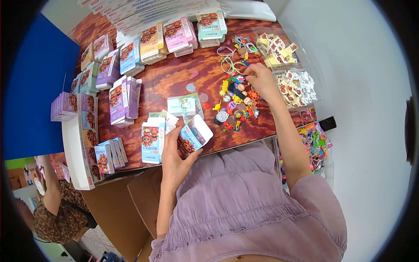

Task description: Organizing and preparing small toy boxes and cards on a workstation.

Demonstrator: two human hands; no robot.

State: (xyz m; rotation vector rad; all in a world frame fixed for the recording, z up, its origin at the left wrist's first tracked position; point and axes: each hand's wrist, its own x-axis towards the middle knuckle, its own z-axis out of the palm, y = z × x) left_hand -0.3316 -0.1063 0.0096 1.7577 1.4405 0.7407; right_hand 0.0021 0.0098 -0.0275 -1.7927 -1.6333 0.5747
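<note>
My left hand (pixel 175 159) grips a small blue carton (pixel 190 140) near the table's front edge. Its top is open, and a few small things show dimly inside. My right hand (pixel 262 81) reaches over a pile of small colourful toys and trinkets (pixel 238 102). Its fingertips are pinched together close to some thin ring-shaped bands (pixel 228 65); what they hold, if anything, is hidden. Beside the left hand lies a flattened blue carton (pixel 152 142). Just behind the open carton are a pale green card (pixel 181 106) and a small white piece partly covered by the hand.
Stacks of flat cartons (pixel 174 37) line the back and left. A white display tray (pixel 74 139) and small blue boxes (pixel 110 157) stand at left. Clear bins of stickers (pixel 297 89) sit at right, with a toy-filled bin (pixel 312 146) below. Another person's arm (pixel 51 192) shows lower left.
</note>
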